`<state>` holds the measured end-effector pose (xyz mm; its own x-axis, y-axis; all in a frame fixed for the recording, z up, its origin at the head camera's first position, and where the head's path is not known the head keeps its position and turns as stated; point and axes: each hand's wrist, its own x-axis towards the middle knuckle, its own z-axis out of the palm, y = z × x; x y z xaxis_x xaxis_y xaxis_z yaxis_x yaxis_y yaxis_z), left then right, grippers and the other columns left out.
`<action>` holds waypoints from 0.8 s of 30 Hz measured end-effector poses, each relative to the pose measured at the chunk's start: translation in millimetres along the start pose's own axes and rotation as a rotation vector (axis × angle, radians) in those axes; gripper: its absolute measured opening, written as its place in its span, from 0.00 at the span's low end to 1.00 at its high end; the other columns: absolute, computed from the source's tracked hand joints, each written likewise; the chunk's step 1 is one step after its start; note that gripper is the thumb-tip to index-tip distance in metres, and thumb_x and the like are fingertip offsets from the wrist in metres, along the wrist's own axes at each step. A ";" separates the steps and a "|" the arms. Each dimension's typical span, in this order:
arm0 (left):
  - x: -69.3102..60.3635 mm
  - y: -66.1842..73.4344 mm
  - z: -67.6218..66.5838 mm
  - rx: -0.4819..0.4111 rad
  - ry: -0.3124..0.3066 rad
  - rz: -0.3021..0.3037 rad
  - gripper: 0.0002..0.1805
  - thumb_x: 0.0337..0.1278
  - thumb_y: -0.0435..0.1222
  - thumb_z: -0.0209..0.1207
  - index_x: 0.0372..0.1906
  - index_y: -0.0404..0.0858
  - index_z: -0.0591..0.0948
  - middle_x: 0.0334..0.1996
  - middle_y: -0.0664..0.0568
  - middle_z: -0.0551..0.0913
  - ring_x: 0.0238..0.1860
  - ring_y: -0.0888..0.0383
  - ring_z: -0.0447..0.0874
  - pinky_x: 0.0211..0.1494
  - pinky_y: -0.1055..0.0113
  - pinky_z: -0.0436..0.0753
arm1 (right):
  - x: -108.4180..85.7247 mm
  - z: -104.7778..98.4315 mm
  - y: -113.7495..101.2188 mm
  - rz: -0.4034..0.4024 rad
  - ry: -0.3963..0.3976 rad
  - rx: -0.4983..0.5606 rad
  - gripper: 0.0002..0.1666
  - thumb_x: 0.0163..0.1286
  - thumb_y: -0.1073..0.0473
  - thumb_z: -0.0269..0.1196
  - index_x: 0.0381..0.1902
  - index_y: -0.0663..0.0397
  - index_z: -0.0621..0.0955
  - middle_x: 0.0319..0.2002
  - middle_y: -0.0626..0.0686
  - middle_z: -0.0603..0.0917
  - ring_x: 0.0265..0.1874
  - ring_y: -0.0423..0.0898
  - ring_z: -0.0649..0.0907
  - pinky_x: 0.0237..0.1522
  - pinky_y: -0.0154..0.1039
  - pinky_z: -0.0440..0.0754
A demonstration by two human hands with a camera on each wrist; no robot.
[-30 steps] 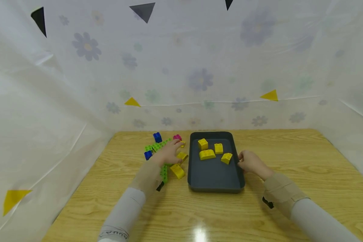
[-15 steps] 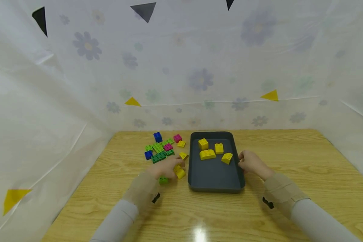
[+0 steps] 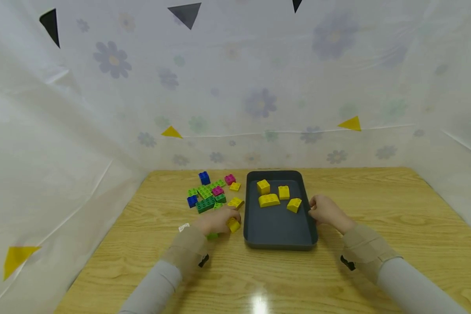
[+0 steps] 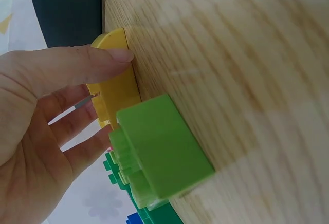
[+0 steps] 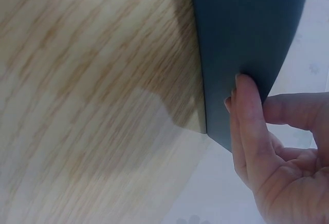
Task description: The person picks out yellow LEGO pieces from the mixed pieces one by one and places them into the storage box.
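Note:
My left hand [image 3: 216,219] is left of the dark tray [image 3: 280,243], with thumb and fingers around a yellow curved brick [image 3: 233,225]. In the left wrist view the thumb of the left hand [image 4: 56,95] lies on that yellow brick [image 4: 117,88], which stands on the table beside a light green brick [image 4: 164,147]. My right hand [image 3: 327,213] holds the tray's right wall; in the right wrist view the fingers of the right hand [image 5: 272,147] press the outside of the tray [image 5: 236,39], the thumb over its rim. Several yellow bricks [image 3: 269,200] lie inside the tray.
Left of the tray lie green bricks [image 3: 206,204], blue bricks [image 3: 204,178], pink bricks [image 3: 230,179] and two more yellow bricks [image 3: 235,203]. A small white piece [image 3: 183,227] shows beside the left wrist. A patterned sheet [image 3: 235,87] hangs behind the table [image 3: 259,279].
My left hand has come from above the brick group toward the front, down to the curved yellow brick, and its fingers have closed around it. The right hand and tray have not moved.

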<state>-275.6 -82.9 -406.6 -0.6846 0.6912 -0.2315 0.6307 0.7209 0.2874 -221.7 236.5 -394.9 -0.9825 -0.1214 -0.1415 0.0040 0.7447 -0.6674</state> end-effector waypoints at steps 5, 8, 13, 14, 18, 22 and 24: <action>1.0 -0.1 0.2 0.012 -0.002 0.011 0.22 0.42 0.24 0.65 0.45 0.46 0.80 0.49 0.53 0.75 0.48 0.58 0.73 0.51 0.65 0.76 | 0.4 0.2 0.7 0.005 0.002 -0.016 0.17 0.62 0.72 0.52 0.46 0.82 0.67 0.32 0.67 0.75 0.22 0.48 0.79 0.27 0.42 0.81; 0.8 0.3 -0.2 0.014 -0.002 0.014 0.22 0.42 0.24 0.65 0.44 0.45 0.80 0.48 0.53 0.75 0.47 0.59 0.73 0.51 0.64 0.75 | 0.5 0.5 1.1 0.005 0.002 -0.020 0.17 0.62 0.72 0.52 0.46 0.82 0.67 0.32 0.67 0.75 0.22 0.48 0.79 0.27 0.42 0.80; -1.7 2.4 -4.3 -0.014 0.007 0.016 0.20 0.41 0.23 0.65 0.43 0.41 0.81 0.47 0.51 0.77 0.48 0.56 0.73 0.54 0.61 0.74 | 0.7 0.8 1.5 0.001 0.001 -0.013 0.16 0.62 0.72 0.51 0.45 0.82 0.67 0.33 0.68 0.74 0.22 0.48 0.79 0.27 0.43 0.81; -2.1 2.9 -5.9 -0.024 0.009 0.010 0.20 0.41 0.24 0.66 0.44 0.41 0.81 0.46 0.51 0.77 0.49 0.55 0.73 0.55 0.60 0.74 | 0.9 1.0 1.6 0.004 0.002 -0.013 0.16 0.62 0.72 0.51 0.46 0.82 0.67 0.33 0.68 0.74 0.23 0.49 0.79 0.27 0.43 0.81; -2.3 4.6 -14.7 -0.043 0.037 -0.001 0.19 0.44 0.27 0.66 0.46 0.40 0.81 0.47 0.50 0.78 0.50 0.54 0.74 0.54 0.60 0.75 | 1.0 1.0 1.5 0.005 0.003 -0.021 0.16 0.62 0.72 0.52 0.46 0.82 0.67 0.33 0.68 0.74 0.23 0.49 0.79 0.27 0.42 0.81; 0.0 6.8 -26.7 -0.032 0.066 0.006 0.18 0.47 0.30 0.65 0.48 0.38 0.80 0.48 0.50 0.78 0.50 0.53 0.74 0.54 0.61 0.75 | 0.5 0.4 0.9 0.004 0.001 -0.028 0.16 0.63 0.72 0.52 0.46 0.81 0.67 0.33 0.68 0.75 0.23 0.49 0.79 0.27 0.42 0.80; 1.5 8.7 -33.2 -0.022 0.082 0.022 0.18 0.47 0.30 0.65 0.48 0.37 0.80 0.48 0.49 0.78 0.50 0.53 0.75 0.54 0.61 0.75 | 0.1 0.3 0.4 -0.001 0.003 -0.034 0.16 0.63 0.72 0.52 0.46 0.81 0.68 0.33 0.68 0.75 0.22 0.49 0.79 0.27 0.42 0.80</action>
<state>-283.3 -77.4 -373.6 -0.6989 0.6997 -0.1480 0.6384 0.7036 0.3121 -221.7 236.7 -395.4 -0.9830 -0.1204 -0.1385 -0.0034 0.7664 -0.6423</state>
